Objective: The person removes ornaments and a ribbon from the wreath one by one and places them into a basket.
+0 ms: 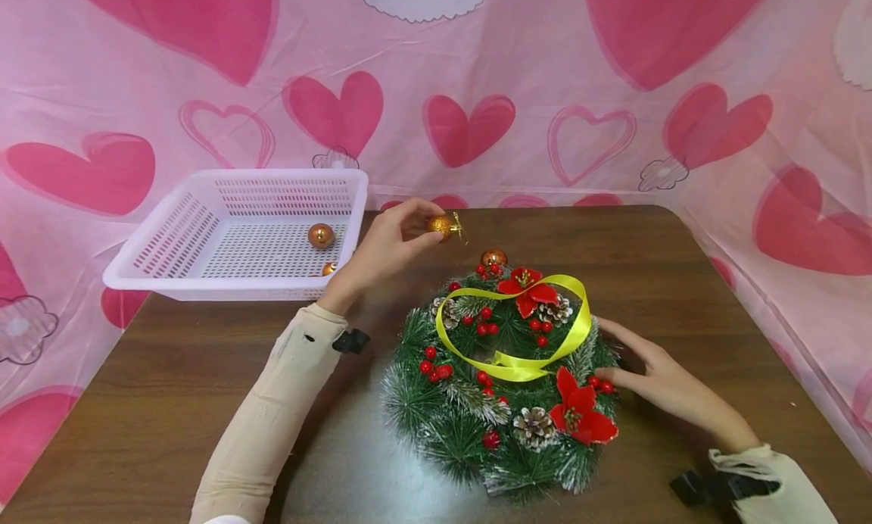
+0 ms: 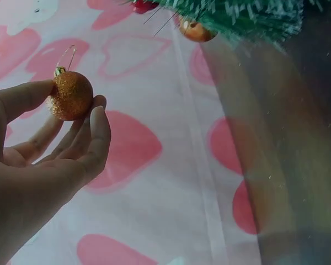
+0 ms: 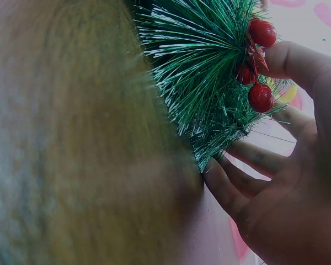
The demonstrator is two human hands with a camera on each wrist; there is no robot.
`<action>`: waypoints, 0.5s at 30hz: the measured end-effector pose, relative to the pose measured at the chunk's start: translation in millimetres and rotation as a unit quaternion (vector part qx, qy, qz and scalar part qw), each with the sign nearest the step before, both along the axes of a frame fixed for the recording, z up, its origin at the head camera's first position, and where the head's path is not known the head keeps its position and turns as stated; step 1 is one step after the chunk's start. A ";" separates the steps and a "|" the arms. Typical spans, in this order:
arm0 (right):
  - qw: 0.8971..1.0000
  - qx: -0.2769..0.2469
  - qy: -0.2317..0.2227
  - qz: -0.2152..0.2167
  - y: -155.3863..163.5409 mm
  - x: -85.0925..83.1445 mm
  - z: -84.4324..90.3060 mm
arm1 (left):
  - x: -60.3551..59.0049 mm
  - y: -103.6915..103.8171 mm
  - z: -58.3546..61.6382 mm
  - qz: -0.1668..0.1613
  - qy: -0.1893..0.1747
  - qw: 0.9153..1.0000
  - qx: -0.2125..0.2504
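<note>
Holding the wreath (image 1: 463, 452) at its right rim in the right grip (image 1: 657, 376), with fingers (image 3: 265, 160) curled round the edge. Pinching the gold bauble (image 1: 439, 226) in the left grip (image 1: 387, 240), beyond the wreath's far-left edge, with cap (image 1: 456, 227) pointing right, away from the basket (image 1: 204, 283).

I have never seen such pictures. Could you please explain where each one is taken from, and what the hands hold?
There is no machine, only a person's bare left hand and right hand. The wide picture is from a camera on the head, the closer ones from the left and right wrists. On the table lie a green wreath, with a yellow ribbon on top, and a white basket holding shiny baubles. Another bauble sits behind the wreath. The left hand pinches a glittery gold bauble; the right hand holds the wreath's edge.
</note>
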State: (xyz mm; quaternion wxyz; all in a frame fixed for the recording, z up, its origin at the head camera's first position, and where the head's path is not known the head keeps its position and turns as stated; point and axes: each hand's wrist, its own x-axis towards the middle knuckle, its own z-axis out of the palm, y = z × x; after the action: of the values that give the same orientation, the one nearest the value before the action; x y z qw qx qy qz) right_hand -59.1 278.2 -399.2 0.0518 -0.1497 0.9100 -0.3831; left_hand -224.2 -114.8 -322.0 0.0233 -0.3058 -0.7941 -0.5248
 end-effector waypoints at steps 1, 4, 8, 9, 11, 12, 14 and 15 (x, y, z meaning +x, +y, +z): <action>1.000 0.002 0.001 0.000 0.0 -0.1 0.1 | 0.0 -1.3 2.0 0.000 0.001 1.000 0.004; 1.000 0.003 0.001 0.001 0.3 -0.4 0.3 | -0.3 -6.7 7.8 0.003 0.002 1.000 0.012; 1.000 0.001 0.003 0.001 0.8 -0.9 -0.4 | -1.4 -16.2 14.0 0.015 0.010 1.000 0.015; 1.000 0.000 0.004 0.002 0.9 -1.1 -0.9 | -1.7 -18.9 15.4 0.020 0.011 1.000 0.015; 1.000 -0.004 0.004 0.004 1.3 -1.3 -1.4 | -2.3 -24.1 17.8 0.031 0.008 0.999 0.014; 1.000 -0.007 0.004 0.005 1.5 -1.4 -1.7 | -2.2 -26.5 19.4 0.037 0.007 0.999 0.015; 1.000 -0.009 0.004 0.007 1.9 -1.5 -1.9 | -2.8 -31.4 21.0 0.049 0.001 0.999 0.020; 1.000 -0.010 0.003 0.008 2.1 -1.5 -2.0 | -2.8 -33.2 21.8 0.053 0.001 0.998 0.025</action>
State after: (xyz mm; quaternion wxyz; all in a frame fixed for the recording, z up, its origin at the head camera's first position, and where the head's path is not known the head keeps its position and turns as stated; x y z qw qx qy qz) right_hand -60.6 280.3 -401.2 0.0504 -0.1583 0.9050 -0.3917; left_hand -227.0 -148.1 -300.2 0.0591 -0.2634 -0.7958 -0.5421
